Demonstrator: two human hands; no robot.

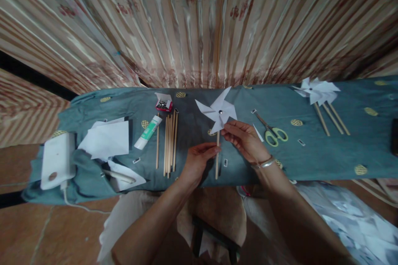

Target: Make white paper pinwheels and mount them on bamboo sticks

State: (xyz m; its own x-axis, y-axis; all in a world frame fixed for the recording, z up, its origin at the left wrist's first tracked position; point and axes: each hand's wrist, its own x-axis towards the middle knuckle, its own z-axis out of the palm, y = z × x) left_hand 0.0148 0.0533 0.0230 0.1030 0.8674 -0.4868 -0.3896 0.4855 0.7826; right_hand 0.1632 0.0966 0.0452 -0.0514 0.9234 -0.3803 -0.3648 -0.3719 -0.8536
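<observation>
One pinwheel (217, 112) lies between our two hands, its stick (217, 167) running straight away from us as the long axis. The stick's near end juts toward our body; we cannot tell whether it touches the tabletop (311, 169). Just beyond that end, from the left, our left hand (195, 161) grips the stick, fingers pinched around it. Farther along, from the right, our right hand (246, 138) has its fingers closed where the lowest white blade meets the stick; whether they pinch paper, wood or both, we cannot tell. So our right hand is the nearer one to the silver pin (220, 112), which sits at the blades' centre, ahead of those fingers and slightly left of them. Beyond our right hand, to the right, lie green-handled scissors (273, 132).
</observation>
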